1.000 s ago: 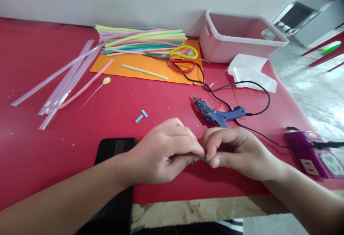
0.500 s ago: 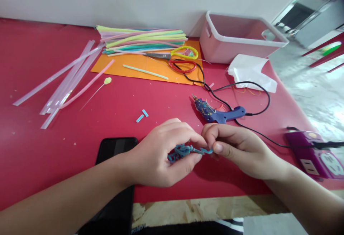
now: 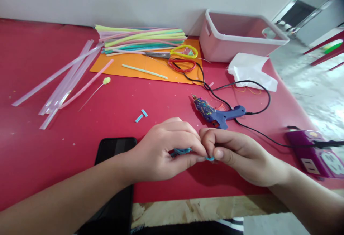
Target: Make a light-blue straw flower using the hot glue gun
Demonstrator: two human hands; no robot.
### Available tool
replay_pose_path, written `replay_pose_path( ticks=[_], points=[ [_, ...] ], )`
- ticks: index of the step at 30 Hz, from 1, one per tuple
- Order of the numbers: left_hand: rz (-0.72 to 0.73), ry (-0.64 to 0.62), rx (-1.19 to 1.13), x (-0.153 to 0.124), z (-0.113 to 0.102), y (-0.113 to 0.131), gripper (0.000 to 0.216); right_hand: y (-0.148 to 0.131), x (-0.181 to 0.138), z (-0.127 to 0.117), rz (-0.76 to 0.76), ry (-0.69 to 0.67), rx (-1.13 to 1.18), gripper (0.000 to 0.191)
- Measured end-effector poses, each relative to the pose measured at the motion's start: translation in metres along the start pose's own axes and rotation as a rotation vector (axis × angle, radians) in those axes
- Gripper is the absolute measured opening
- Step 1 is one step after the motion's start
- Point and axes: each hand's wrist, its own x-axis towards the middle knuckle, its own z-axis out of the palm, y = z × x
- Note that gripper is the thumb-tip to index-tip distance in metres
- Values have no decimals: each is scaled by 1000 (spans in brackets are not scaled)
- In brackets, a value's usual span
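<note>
Both my hands meet low over the red table [image 3: 32,149], near its front edge. My left hand [image 3: 163,152] is closed round a small blue folded straw piece [image 3: 182,151], most of it hidden by the fingers. My right hand [image 3: 236,152] pinches the right end of the same blue piece between thumb and forefinger. Just behind my hands lies a blue glue gun [image 3: 217,113] with its black cord looping to the right.
A black phone [image 3: 115,149] lies under my left wrist. Clear glue sticks [image 3: 64,81] lie at the left, coloured straws [image 3: 142,38], scissors [image 3: 174,53] and orange paper [image 3: 150,70] at the back. A plastic tub [image 3: 236,38], white tissue [image 3: 249,70] and purple power strip [image 3: 314,156] are at the right.
My left fingers have closed tighter over the blue piece, hiding more of it than half a second ago. Both hands stay in the same spot.
</note>
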Motion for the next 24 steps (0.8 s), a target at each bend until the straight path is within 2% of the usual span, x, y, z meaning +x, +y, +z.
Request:
replay_pose_path(
  ticks=[5,12,16,20,24],
  points=[
    [33,5,-30,-2,3,-1,6,-2,0,-1,-29,-57,39,28],
    [-11,-6,34,-2,2,1,6,5,-2,-5,-6,38,96,28],
    [-41,-19,58,-3,1,5,6,9,-4,-9,-6,39,126,30],
    [-118,-12,69,-3,1,6,9,6,-3,-9,61,23,117,34],
    [-57,-21,48,-3,3,4,8,5,-2,-8,102,9,82,35]
  ],
)
